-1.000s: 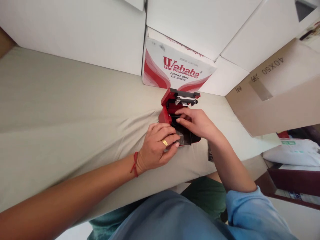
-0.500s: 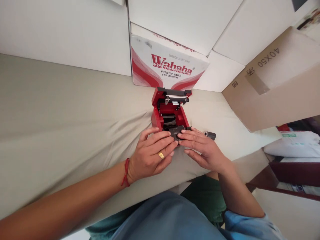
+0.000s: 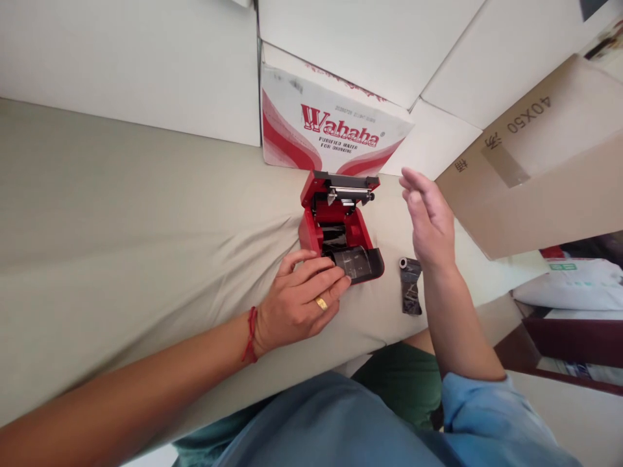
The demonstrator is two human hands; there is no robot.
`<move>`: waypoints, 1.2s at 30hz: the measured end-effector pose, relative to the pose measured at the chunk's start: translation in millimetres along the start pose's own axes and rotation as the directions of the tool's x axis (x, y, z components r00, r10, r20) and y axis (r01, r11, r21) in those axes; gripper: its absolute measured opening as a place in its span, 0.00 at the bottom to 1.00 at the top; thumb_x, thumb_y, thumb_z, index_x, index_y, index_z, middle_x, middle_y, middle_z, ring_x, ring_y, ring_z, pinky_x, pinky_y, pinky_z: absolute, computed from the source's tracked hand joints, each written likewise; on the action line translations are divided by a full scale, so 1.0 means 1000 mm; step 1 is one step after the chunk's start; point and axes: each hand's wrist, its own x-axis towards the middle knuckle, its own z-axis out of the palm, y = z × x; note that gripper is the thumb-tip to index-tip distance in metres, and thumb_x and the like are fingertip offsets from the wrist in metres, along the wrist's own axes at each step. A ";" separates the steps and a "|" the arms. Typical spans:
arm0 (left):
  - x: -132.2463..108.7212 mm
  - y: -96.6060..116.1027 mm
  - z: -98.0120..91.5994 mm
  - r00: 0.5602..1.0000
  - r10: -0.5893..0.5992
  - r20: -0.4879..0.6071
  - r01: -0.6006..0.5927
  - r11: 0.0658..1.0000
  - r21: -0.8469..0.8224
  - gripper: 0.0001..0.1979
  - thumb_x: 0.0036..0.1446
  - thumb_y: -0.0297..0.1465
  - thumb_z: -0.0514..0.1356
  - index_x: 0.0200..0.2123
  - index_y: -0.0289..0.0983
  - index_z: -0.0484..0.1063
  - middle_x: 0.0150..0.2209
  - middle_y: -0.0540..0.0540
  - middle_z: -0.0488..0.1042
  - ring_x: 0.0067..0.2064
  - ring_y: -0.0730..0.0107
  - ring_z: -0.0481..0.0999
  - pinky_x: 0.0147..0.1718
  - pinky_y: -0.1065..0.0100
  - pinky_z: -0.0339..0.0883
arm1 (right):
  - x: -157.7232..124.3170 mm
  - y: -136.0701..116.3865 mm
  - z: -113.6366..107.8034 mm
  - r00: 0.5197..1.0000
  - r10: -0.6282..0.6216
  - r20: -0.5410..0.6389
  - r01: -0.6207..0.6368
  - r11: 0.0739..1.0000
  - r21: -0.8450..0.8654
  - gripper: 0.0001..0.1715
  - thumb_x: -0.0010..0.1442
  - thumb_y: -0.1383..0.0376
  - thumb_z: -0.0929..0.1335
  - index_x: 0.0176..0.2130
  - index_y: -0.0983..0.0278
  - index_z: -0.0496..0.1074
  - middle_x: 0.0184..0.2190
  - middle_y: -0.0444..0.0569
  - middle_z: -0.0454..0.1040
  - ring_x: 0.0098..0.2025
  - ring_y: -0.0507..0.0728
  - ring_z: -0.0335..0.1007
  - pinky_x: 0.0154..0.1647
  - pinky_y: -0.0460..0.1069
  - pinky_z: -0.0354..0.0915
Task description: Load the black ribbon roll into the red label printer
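Observation:
A small red and black label printer (image 3: 307, 228) stands on the cloth-covered surface with its lid (image 3: 311, 188) raised, showing a roller beneath. Black film (image 3: 357, 261) stretches over the printer's front flap. My left hand (image 3: 306, 295), wearing a gold ring, lies flat with outstretched fingers on the left part of that film. Off to the right, my right hand (image 3: 432, 220) is lifted clear of the printer, fingers extended and holding nothing. Below it on the cloth lies a partly unrolled black ribbon roll (image 3: 411, 285) with a white core.
Behind the printer stands a white and red water carton (image 3: 335, 123) against white boxes (image 3: 341, 39). A brown cardboard box (image 3: 540, 162) leans at the right. The pale cloth (image 3: 121, 214) has folds left of the printer. A white bag (image 3: 569, 279) lies at far right.
My right hand has left the film and moved up and right, uncovering the front flap and the ribbon roll. My left hand stays on the film.

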 end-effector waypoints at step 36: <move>-0.014 -0.034 -0.001 0.948 -0.298 0.110 0.315 0.926 -0.209 0.24 0.82 0.32 0.55 0.74 0.49 0.74 0.70 0.40 0.82 0.76 0.47 0.77 0.76 0.40 0.70 | -0.078 -0.006 0.029 0.980 0.010 0.201 -0.004 1.000 -0.031 0.26 0.86 0.49 0.63 0.63 0.52 0.87 0.66 0.50 0.88 0.76 0.63 0.79 0.82 0.67 0.71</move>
